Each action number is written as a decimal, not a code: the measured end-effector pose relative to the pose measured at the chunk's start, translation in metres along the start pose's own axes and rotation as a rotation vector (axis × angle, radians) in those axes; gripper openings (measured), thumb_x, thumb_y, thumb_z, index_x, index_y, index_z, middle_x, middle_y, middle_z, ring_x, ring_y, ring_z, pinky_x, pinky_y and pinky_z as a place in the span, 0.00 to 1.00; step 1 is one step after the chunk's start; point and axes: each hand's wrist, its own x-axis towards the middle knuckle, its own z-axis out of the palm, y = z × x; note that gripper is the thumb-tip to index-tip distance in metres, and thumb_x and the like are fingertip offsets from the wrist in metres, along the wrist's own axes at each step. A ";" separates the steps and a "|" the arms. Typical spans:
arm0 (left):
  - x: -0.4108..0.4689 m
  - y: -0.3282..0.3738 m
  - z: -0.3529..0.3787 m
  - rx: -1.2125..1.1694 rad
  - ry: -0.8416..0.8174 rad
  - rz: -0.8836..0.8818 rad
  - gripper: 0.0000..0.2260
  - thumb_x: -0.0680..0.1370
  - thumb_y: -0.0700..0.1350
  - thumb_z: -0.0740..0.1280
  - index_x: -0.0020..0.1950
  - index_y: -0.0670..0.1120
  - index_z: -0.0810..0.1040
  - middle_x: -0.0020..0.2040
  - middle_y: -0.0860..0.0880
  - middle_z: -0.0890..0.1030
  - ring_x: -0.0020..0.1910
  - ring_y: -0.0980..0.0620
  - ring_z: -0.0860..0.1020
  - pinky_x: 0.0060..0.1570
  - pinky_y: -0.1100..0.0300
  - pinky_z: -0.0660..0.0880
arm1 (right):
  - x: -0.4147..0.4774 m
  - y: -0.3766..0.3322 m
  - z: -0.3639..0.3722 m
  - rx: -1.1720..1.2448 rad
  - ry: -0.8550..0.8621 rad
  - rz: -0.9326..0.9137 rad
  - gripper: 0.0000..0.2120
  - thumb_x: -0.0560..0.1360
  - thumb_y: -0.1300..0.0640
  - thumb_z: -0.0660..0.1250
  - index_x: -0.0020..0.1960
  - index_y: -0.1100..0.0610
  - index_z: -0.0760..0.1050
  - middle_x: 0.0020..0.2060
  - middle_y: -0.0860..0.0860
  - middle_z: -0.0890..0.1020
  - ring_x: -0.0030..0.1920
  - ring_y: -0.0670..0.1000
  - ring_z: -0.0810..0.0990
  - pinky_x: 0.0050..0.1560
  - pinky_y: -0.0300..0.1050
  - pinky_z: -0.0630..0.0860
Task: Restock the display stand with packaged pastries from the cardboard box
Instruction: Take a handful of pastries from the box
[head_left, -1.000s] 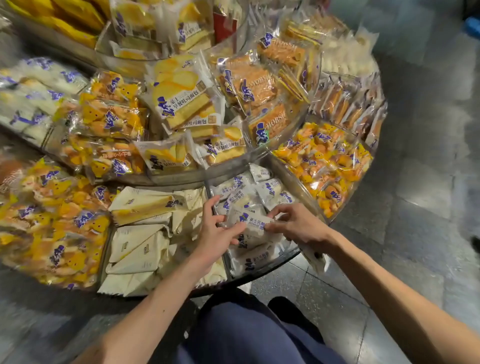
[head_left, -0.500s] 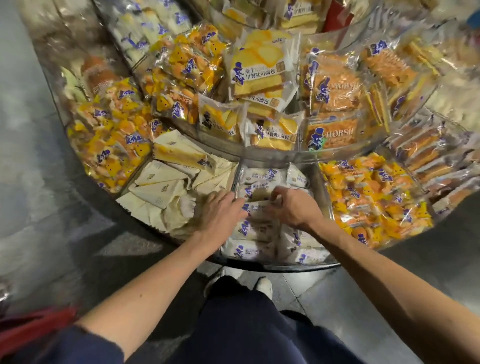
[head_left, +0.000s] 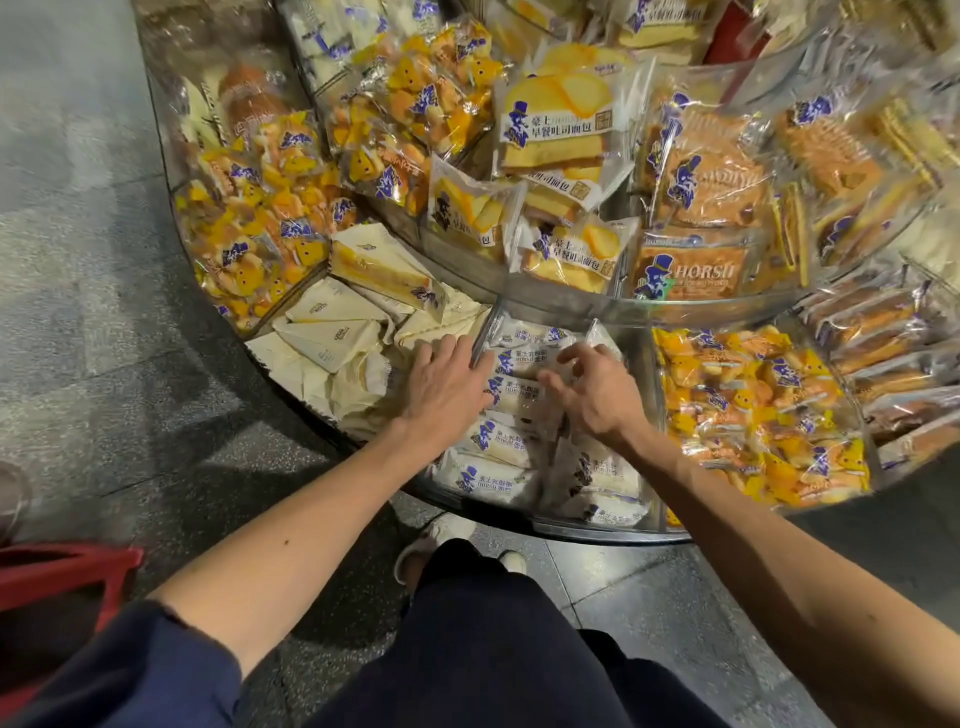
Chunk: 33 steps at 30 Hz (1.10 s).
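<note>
White pastry packs (head_left: 485, 478) with blue print fill a wedge compartment on the lower tier of the round display stand (head_left: 587, 531). My left hand (head_left: 445, 387) lies flat with straight fingers, resting across the clear divider and the left edge of those packs. My right hand (head_left: 595, 392) hovers over the same compartment, with thumb and bent fingers closed round the end of one white pack (head_left: 522, 361). The cardboard box is out of view.
Cream triangular sandwich packs (head_left: 332, 338) fill the wedge to the left, yellow bun bags (head_left: 753, 410) the one to the right. The upper tier holds toast packs (head_left: 561, 124) and orange waffle packs (head_left: 691, 273). A red object (head_left: 57, 577) sits on the grey floor at lower left.
The view has swung right and down. My left hand has let go of the pack and flattened onto the divider. My right hand stays on the white packs.
</note>
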 end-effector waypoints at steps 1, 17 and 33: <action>-0.004 0.001 -0.003 -0.088 0.044 -0.015 0.24 0.82 0.55 0.61 0.76 0.49 0.65 0.66 0.45 0.70 0.65 0.47 0.67 0.66 0.48 0.62 | 0.000 0.002 -0.003 0.141 0.033 0.049 0.17 0.77 0.41 0.68 0.51 0.56 0.78 0.46 0.54 0.80 0.44 0.55 0.80 0.47 0.50 0.77; -0.063 0.088 -0.067 -2.066 -0.670 -0.345 0.11 0.81 0.45 0.64 0.61 0.41 0.74 0.43 0.45 0.80 0.39 0.49 0.81 0.41 0.58 0.79 | -0.038 -0.013 -0.040 1.816 -0.295 0.178 0.09 0.67 0.56 0.65 0.31 0.55 0.66 0.27 0.50 0.68 0.30 0.49 0.70 0.31 0.40 0.70; -0.090 0.063 -0.030 -0.790 0.234 0.192 0.16 0.74 0.43 0.75 0.61 0.46 0.81 0.57 0.50 0.73 0.55 0.58 0.72 0.60 0.78 0.62 | -0.090 0.023 -0.047 1.213 -0.408 0.349 0.06 0.79 0.62 0.67 0.52 0.64 0.73 0.39 0.60 0.82 0.29 0.52 0.80 0.28 0.39 0.80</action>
